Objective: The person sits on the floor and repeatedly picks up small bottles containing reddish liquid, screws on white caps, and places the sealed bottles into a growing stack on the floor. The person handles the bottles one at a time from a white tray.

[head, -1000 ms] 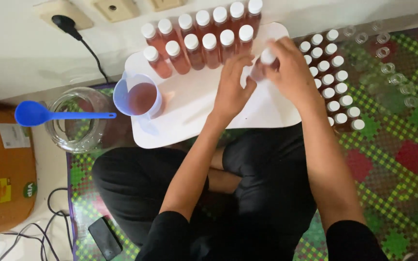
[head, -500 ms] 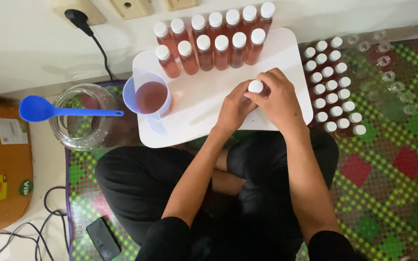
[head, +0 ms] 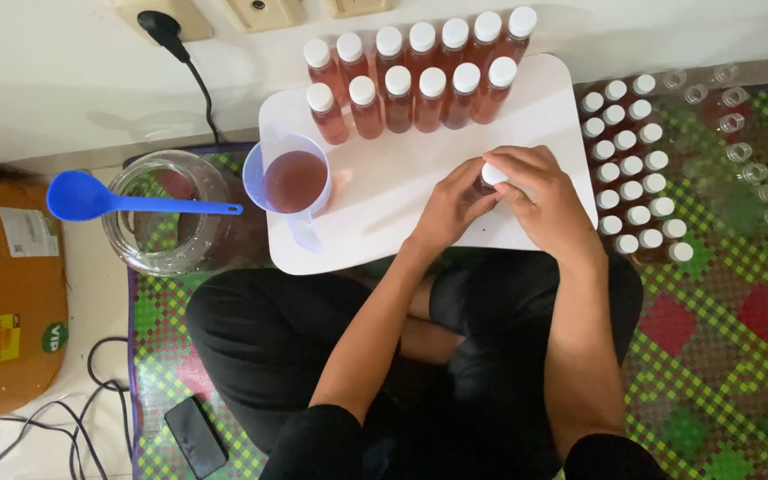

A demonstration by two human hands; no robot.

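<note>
A: Entry, head view. Largest first: patterned mat (head: 713, 338) covers the floor; the person sits cross-legged on it. A white tray (head: 402, 213) lies in front of the knees, far edge near the wall.

B: Left of the tray?

A: Cardboard box (head: 6, 293) at the far left, then a glass jar (head: 166, 213) with a blue ladle (head: 91, 197) resting across its rim. A jug (head: 293, 178) of reddish-brown liquid stands on the tray's left edge.

B: Bottles?

A: Two rows of filled bottles (head: 415, 76), white-capped, at the tray's far edge. Capped bottles (head: 637, 169) stand on the mat right of the tray; uncapped clear ones (head: 740, 151) lie beyond them.

B: Hands?

A: The left hand (head: 451, 209) is wrapped round the body of one bottle (head: 487, 182), which stands at the tray's near right. The right hand (head: 544, 200) has its fingertips closed on the cap (head: 493, 172). The bottle body is mostly hidden.

B: Risks?

A: Judgement only. A cap seated crooked would leak once the bottle is laid or carried. Too hard a squeeze from the left hand could push liquid out at the neck. The tray appears to rest near the knees; a leg shift could rock it and tip the jug or the rows.
</note>
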